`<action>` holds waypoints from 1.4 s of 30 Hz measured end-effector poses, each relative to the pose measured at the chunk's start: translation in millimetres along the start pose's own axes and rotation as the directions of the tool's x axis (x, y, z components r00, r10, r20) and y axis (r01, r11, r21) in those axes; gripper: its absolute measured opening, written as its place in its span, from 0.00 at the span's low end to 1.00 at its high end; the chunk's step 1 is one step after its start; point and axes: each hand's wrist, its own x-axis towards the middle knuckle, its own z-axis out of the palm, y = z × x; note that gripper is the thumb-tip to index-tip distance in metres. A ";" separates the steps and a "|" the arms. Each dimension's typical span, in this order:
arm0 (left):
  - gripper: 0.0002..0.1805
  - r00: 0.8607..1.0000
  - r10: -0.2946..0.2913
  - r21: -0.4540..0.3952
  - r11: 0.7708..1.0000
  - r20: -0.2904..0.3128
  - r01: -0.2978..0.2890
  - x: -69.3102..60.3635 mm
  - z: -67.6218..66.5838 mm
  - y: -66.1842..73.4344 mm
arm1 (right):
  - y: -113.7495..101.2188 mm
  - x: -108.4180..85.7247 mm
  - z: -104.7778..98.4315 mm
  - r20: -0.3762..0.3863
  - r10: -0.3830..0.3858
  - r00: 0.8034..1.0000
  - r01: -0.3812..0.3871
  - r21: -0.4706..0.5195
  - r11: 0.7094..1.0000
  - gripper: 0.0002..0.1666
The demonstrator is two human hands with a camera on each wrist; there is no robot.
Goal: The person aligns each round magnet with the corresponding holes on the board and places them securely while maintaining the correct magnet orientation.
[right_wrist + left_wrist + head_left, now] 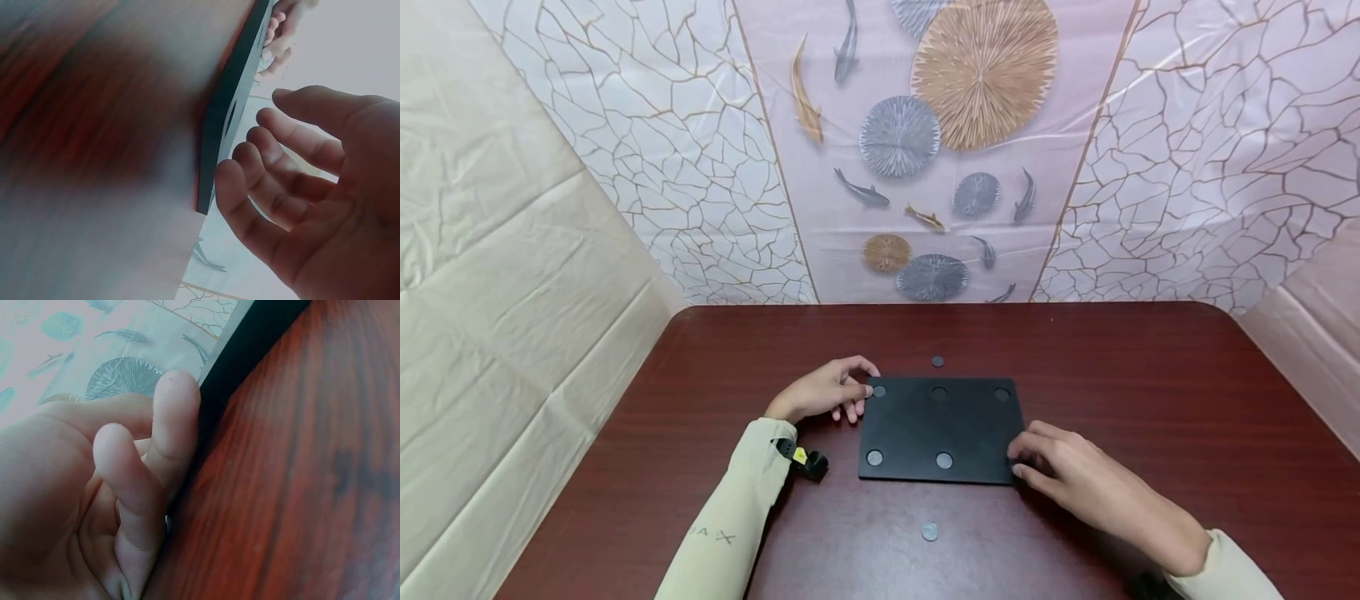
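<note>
A black rectangular board (940, 425) with round recesses lies on the table. Pale grey discs fill its near-left and near-middle recesses; a darker disc (879, 391) sits at the far-left corner. My left hand (831, 390) holds the board at that corner, thumb on top beside the disc, other fingers along the side edge. At the near-right corner is my right hand (1075, 467), fingers loosely bent and thumb apart, hiding that corner. In the right wrist view a fingertip (230, 178) meets the board's edge, and nothing shows between thumb and fingers.
One loose dark disc (937, 362) lies beyond the board's far edge. Another, pale grey disc (929, 531) lies on the reddish-brown table (737, 350) nearer to me. A patterned cloth (940, 167) hangs behind the table.
</note>
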 end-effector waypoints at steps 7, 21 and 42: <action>0.16 1.000 -0.007 -0.004 1.000 -0.008 0.007 -2.4 0.6 1.3 | -5.9 1.8 0.5 -0.021 -0.043 0.999 0.044 0.068 0.997 0.12; 0.16 1.000 -0.013 0.008 1.000 -0.018 0.013 -3.3 -1.4 2.0 | -29.2 7.6 8.0 0.019 -0.056 0.998 0.051 0.199 0.979 0.29; 0.16 1.000 -0.008 0.010 1.000 -0.015 0.008 -2.7 0.9 2.1 | -74.7 24.1 33.3 0.342 -0.019 0.940 -0.102 0.335 0.937 0.18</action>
